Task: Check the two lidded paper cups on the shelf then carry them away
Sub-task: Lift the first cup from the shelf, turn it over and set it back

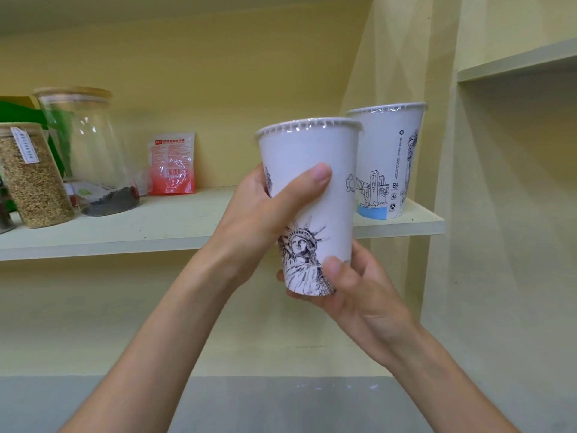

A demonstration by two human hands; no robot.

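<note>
A white paper cup (312, 157) with a sealed film lid and a Statue of Liberty drawing is held in front of the shelf, off its surface. My left hand (265, 214) wraps around its side, thumb across the front. My right hand (352, 285) cups its base from below, thumb on the lower wall. A second lidded paper cup (390, 160), printed with a bridge and a blue band at its foot, stands upright on the right end of the shelf (156, 226), just behind the held one.
On the left of the shelf stand a glass jar of grain (34, 179), a larger glass jar with dark contents (90, 151) and a red pouch (171, 164) leaning on the wall. Another shelf (515, 62) juts out at the upper right. Below is yellow wall and grey floor.
</note>
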